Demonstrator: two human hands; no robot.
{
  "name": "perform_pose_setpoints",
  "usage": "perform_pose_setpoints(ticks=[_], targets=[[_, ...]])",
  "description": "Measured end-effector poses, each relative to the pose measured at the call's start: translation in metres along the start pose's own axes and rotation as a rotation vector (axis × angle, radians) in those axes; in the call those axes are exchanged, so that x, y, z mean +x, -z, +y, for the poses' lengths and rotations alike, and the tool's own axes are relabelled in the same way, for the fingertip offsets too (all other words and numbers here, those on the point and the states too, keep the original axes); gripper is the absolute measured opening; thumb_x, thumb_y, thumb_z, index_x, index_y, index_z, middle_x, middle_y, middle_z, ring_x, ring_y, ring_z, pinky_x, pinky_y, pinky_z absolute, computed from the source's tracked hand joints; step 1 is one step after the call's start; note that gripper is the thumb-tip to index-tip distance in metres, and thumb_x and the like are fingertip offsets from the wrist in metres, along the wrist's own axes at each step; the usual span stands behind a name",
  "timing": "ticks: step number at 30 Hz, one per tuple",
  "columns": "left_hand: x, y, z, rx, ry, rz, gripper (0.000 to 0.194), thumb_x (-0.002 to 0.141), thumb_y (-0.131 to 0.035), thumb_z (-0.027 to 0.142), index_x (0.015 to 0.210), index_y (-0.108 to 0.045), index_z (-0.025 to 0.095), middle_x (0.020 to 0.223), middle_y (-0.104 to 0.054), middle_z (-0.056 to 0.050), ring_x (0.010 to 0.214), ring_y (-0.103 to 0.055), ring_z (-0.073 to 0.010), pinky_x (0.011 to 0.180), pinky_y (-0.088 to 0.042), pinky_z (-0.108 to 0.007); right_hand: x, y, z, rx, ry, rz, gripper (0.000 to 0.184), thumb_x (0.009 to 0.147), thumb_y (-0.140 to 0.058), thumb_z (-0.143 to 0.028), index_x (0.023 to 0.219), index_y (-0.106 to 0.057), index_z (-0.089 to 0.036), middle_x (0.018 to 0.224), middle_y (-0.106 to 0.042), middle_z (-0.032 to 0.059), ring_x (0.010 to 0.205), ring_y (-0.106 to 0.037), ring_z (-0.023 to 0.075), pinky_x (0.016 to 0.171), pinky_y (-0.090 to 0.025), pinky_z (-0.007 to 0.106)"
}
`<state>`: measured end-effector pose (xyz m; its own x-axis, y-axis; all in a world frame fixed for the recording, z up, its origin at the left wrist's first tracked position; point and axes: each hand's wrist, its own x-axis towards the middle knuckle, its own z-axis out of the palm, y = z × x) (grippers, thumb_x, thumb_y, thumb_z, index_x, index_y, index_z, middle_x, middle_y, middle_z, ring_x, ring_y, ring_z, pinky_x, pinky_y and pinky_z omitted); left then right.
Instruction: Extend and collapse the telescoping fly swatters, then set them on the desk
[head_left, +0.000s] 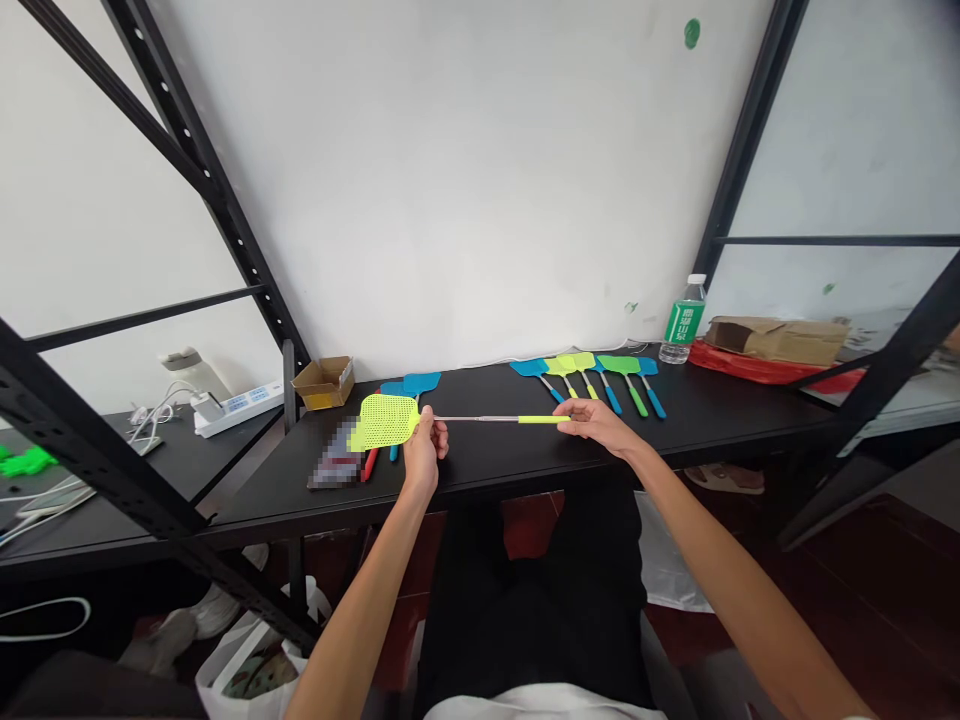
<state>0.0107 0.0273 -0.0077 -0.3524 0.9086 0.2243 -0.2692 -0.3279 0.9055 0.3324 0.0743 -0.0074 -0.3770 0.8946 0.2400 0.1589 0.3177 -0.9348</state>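
A yellow-green fly swatter (pixel 386 421) is held level above the black table, its thin metal rod stretched between my hands. My left hand (pixel 424 450) is closed on the neck, just beside the perforated head. At the other end, the fingers of my right hand (pixel 596 424) pinch the tip of the yellow-green handle. Behind my left hand, blue swatters (pixel 421 383) lie partly hidden, with a red handle (pixel 370 464) also showing. Beyond my right hand lies a row of several swatters (pixel 619 365) in blue, yellow and green.
A small open cardboard box (pixel 324 384) stands at the back left, near a white power strip (pixel 240 408). On the right are a water bottle (pixel 683 322) and a brown box (pixel 780 338) on red material. Black metal posts (pixel 225 210) frame both sides of the table (pixel 480 470).
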Motion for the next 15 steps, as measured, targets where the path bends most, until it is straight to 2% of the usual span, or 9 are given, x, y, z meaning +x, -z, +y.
perform_pose_setpoints(ticks=[3, 10, 15], targets=[[-0.001, -0.0012, 0.001, 0.003, -0.01, -0.003, 0.045, 0.084, -0.062, 0.056, 0.063, -0.055, 0.017, 0.051, -0.045, 0.003, 0.041, -0.037, -0.0072, 0.037, -0.026, -0.021, 0.0022, -0.0011, 0.0027, -0.025, -0.015, 0.006, 0.042, 0.069, -0.08, -0.049, 0.096, -0.073, -0.017, 0.068, -0.06, 0.0012, 0.058, -0.05, 0.013, 0.05, -0.034, 0.026], [-0.0047, -0.0016, 0.0034, 0.087, -0.03, -0.079, 0.045, 0.086, -0.06, 0.057, 0.065, -0.056, 0.018, 0.048, -0.044, 0.003, 0.041, -0.038, -0.0082, 0.038, -0.026, -0.021, 0.0014, -0.0018, 0.0031, -0.066, -0.029, 0.008, 0.039, 0.073, -0.076, -0.049, 0.092, -0.076, -0.015, 0.075, -0.069, 0.0065, 0.058, -0.051, 0.0135, 0.053, -0.038, 0.028], [-0.0048, -0.0012, 0.0038, 0.116, -0.022, -0.111, 0.046, 0.088, -0.057, 0.059, 0.067, -0.056, 0.018, 0.048, -0.046, 0.002, 0.04, -0.038, -0.0077, 0.038, -0.027, -0.02, 0.0014, 0.0, 0.0029, -0.112, -0.006, -0.034, 0.037, 0.082, -0.067, -0.052, 0.08, -0.072, -0.016, 0.071, -0.066, 0.0047, 0.055, -0.047, 0.0123, 0.053, -0.035, 0.028]])
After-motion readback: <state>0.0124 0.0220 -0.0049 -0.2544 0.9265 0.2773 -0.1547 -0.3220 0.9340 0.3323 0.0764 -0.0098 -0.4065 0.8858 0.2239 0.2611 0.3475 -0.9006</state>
